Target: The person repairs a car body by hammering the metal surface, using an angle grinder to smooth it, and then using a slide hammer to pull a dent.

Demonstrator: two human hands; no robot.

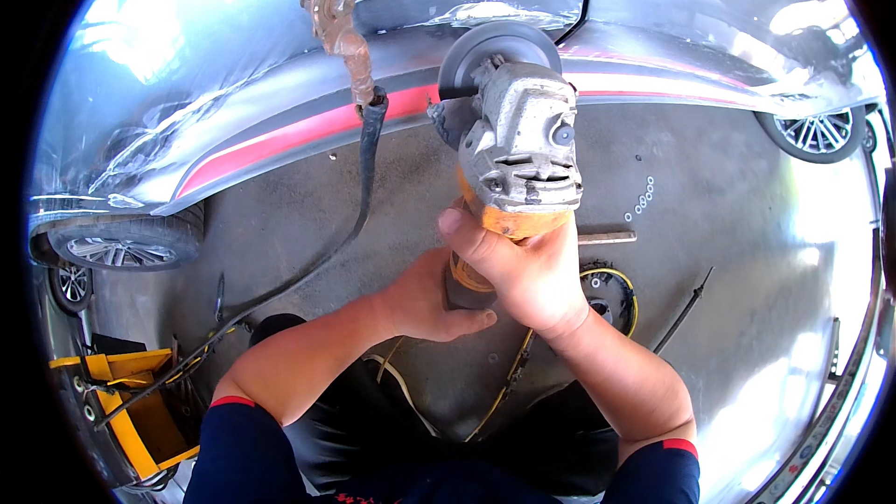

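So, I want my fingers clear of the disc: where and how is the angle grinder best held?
I'd take the angle grinder by its orange body, behind the grey metal head, two-handed and from the near side. The body reaches back that way, while the disc sits at the far end. The left hand and right hand grip that part.

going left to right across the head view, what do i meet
near car's left wheel → rusty metal piece on a cable → grinder → small pale rings on the floor → thin dark rod → near car's right wheel
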